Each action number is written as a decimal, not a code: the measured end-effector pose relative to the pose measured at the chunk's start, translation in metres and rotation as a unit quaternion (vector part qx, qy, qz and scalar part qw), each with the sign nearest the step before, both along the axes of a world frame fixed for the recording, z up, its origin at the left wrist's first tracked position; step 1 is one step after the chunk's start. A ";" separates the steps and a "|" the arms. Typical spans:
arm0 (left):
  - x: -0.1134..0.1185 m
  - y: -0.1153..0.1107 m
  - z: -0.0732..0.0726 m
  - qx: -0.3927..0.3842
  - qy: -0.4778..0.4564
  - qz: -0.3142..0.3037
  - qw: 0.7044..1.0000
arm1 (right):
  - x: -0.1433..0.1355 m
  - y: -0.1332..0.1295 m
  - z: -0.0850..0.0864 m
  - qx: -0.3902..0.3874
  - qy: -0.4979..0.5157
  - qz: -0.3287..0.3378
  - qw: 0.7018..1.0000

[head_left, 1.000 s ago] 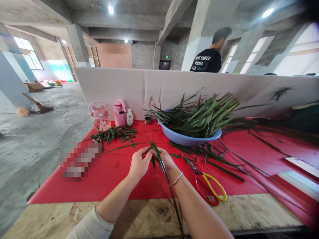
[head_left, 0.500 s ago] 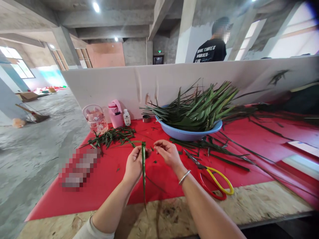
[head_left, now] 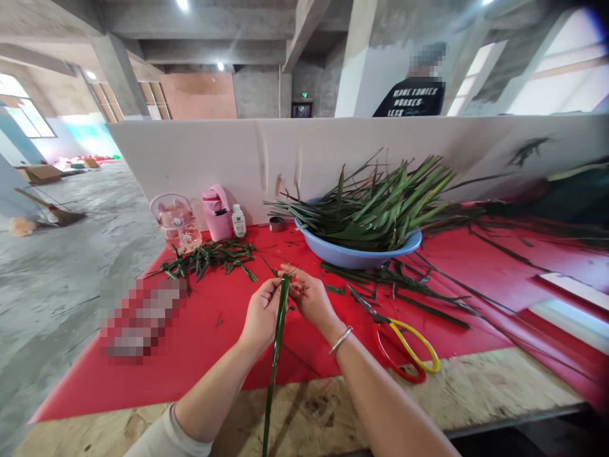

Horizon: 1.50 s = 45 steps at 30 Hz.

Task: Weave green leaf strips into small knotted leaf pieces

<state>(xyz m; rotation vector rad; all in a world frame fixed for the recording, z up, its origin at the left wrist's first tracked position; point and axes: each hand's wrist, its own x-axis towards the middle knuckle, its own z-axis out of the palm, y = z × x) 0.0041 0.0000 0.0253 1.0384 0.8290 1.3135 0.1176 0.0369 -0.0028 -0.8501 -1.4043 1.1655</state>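
A long, glossy green leaf strip [head_left: 276, 355] hangs from my fingers past the table's front edge. My left hand [head_left: 259, 317] is closed on its upper end, thumb and fingers pinching it. Close against it, my right hand [head_left: 311, 303] has its fingers drawn together at the top of the same strip, where a thin fibre shows. Exact contact of the right fingertips is partly hidden. Scissors [head_left: 378, 317] with one red and one yellow handle lie to the right of my right hand. Short cut leaf pieces [head_left: 209, 257] are heaped at the left.
A blue basin [head_left: 352, 259] heaped with long green leaves [head_left: 380, 209] stands behind my hands. A clear pink jug [head_left: 181, 231], pink bottle [head_left: 219, 219], white bottle [head_left: 238, 222] and small tin [head_left: 276, 224] line the back left. Beyond the white partition [head_left: 200, 152], a person [head_left: 413, 95] is visible.
My right hand has moved left to meet my left hand at the strip's upper end. The strip now hangs lower and slants. Behind the partition, the person has shifted slightly right.
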 end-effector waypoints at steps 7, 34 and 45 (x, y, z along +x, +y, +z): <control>-0.010 0.005 -0.025 -0.086 -0.070 0.088 0.990 | 0.003 -0.014 0.018 0.084 -0.071 -0.134 0.985; -0.013 -0.003 -0.020 -0.017 0.072 0.011 0.997 | -0.006 -0.004 0.006 -0.186 0.124 0.018 0.975; -0.019 0.000 -0.026 0.032 0.149 0.087 0.985 | -0.002 -0.008 0.016 -0.165 0.011 -0.021 0.986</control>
